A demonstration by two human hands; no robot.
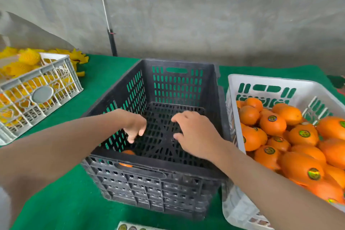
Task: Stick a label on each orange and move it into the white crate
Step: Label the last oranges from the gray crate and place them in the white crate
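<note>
A black crate stands in the middle of the green table. One orange lies at its near left corner, mostly hidden behind the front wall. My left hand hangs inside the black crate with fingers loosely curled downward, holding nothing, just above that orange. My right hand hovers over the crate's middle, fingers spread and relaxed, empty. On the right, the white crate holds several labelled oranges. A label sheet peeks in at the bottom edge.
A grey-white crate filled with yellow foam fruit nets stands at the left; more nets lie behind it. A concrete wall runs behind the table, with a pole leaning against it. Green cloth covers the table.
</note>
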